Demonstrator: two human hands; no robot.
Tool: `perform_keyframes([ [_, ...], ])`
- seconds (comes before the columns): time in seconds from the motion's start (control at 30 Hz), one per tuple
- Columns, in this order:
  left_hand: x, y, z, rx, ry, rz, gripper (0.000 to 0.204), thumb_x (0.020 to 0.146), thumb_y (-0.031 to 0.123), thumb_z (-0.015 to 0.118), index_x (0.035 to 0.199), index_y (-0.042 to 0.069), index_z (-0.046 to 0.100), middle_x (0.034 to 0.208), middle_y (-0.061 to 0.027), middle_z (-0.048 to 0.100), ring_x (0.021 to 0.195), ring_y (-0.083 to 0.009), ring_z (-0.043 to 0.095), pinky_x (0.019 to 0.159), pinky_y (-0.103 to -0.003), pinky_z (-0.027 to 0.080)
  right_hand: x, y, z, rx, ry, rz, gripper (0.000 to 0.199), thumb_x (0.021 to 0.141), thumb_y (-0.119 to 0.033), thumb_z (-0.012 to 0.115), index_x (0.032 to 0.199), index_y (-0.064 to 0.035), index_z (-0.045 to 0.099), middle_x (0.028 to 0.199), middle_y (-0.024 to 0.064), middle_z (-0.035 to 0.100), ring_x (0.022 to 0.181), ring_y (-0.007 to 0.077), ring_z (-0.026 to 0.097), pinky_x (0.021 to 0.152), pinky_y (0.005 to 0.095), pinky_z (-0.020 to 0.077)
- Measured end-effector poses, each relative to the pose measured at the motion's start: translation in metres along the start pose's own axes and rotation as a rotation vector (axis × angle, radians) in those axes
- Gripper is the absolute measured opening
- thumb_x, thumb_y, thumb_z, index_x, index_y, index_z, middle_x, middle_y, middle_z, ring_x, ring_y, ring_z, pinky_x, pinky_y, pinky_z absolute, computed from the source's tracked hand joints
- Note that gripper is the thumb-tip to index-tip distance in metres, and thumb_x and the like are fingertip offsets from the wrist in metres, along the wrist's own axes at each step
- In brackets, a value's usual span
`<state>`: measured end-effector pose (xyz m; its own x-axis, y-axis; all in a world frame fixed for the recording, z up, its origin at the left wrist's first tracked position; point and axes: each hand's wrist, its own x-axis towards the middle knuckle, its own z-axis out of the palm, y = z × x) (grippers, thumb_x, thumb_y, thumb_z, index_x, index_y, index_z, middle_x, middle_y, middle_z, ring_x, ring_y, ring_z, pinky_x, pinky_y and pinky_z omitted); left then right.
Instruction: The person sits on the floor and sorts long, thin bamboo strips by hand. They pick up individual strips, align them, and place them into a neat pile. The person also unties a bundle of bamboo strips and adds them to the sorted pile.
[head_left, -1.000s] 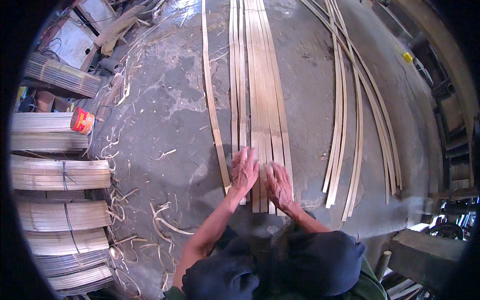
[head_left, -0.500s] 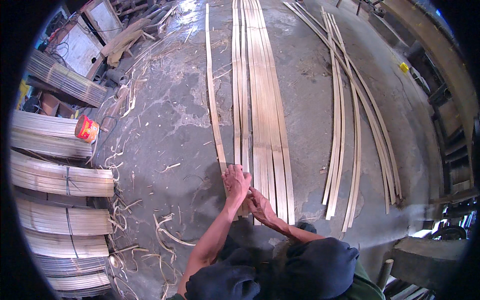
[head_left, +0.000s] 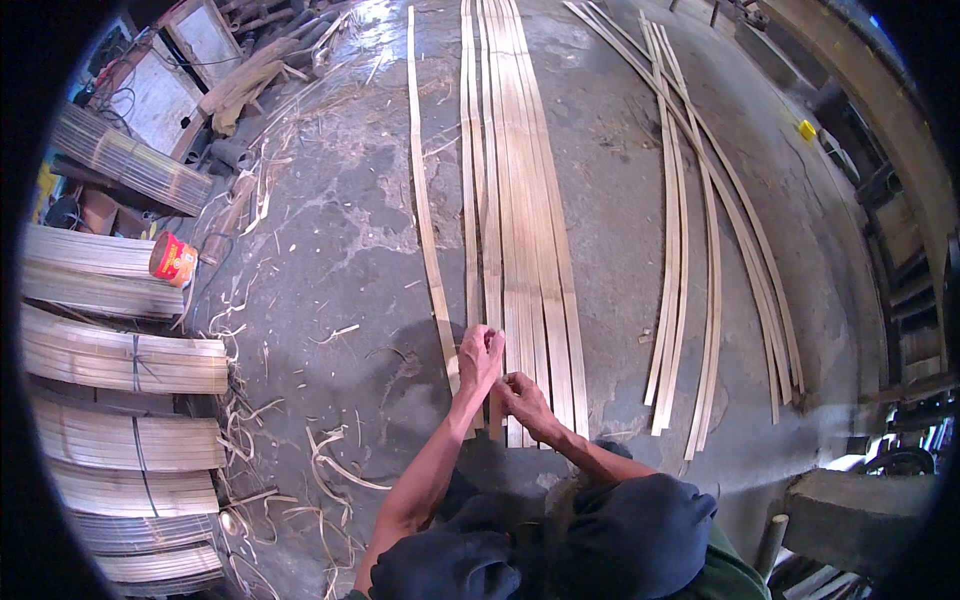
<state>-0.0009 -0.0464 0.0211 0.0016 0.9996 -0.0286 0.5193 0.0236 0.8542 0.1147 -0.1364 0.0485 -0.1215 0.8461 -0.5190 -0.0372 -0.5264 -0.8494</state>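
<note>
Long pale bamboo strips (head_left: 535,220) lie side by side on the floor, running away from me. My left hand (head_left: 481,352) is closed with its fingertips around a single bamboo strip (head_left: 490,240) along the left side of the row. Just right of it and nearer to me, my right hand (head_left: 527,404) has its fingers curled in a pinch by the near end of the same strip. Its fingertips are partly hidden. Left of my hands, another loose strip (head_left: 427,220) lies apart from the row.
More loose strips (head_left: 712,300) lie crossed on the floor at the right. Tied bundles of strips (head_left: 130,360) are stacked along the left, with an orange-red tub (head_left: 172,260) on them. Thin shavings (head_left: 325,460) litter the concrete floor beside the bundles.
My left hand has shifted slightly right, its fingers more tightly drawn together. The strip it holds now lies closer to the row. My right hand has moved a little to the right.
</note>
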Motion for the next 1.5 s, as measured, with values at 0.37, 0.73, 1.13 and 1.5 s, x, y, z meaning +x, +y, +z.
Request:
perform_keyframes([
  [0.37,-0.012,-0.016,-0.011,0.638,-0.172,0.511,0.044,0.090,0.019,0.053,0.132,0.010,0.055,0.154,-0.0109,0.032,0.146,-0.0332,0.021,0.118,-0.056,0.007,-0.021,-0.032,-0.011,-0.255,0.074,-0.210,0.076,0.095,-0.028,0.060,0.154,-0.0130,0.015,0.065,0.0086,0.062,0.057,0.0134,0.057,0.056,0.0321,0.0476],
  [0.73,-0.019,0.002,-0.031,0.721,-0.011,0.313,0.044,0.090,0.018,0.055,0.133,0.010,0.055,0.148,-0.0060,0.042,0.139,-0.0360,0.034,0.116,-0.060,0.014,-0.020,0.010,0.001,-0.038,0.052,-0.074,0.056,0.097,-0.021,0.061,0.148,-0.0144,0.038,0.081,0.0001,0.065,0.069,0.0040,0.054,0.061,0.0230,0.0482],
  [1.13,0.006,0.021,-0.002,0.159,-0.097,0.033,0.050,0.089,0.021,0.061,0.128,-0.008,0.051,0.103,-0.0242,0.060,0.087,-0.0363,0.061,0.080,-0.044,0.049,-0.026,-0.011,0.003,-0.032,0.038,-0.020,0.052,0.099,-0.019,0.056,0.148,-0.0194,0.038,0.079,-0.0001,0.062,0.068,0.0067,0.056,0.061,0.0267,0.0509],
  [1.5,-0.003,-0.009,0.017,0.373,0.003,0.231,0.051,0.086,0.014,0.064,0.131,-0.005,0.049,0.106,-0.0238,0.050,0.095,-0.0378,0.054,0.083,-0.043,0.046,-0.022,-0.012,-0.007,-0.295,-0.081,-0.009,0.055,0.098,-0.022,0.054,0.150,-0.0189,0.034,0.081,0.0133,0.070,0.064,0.0179,0.067,0.064,0.0331,0.0564],
])
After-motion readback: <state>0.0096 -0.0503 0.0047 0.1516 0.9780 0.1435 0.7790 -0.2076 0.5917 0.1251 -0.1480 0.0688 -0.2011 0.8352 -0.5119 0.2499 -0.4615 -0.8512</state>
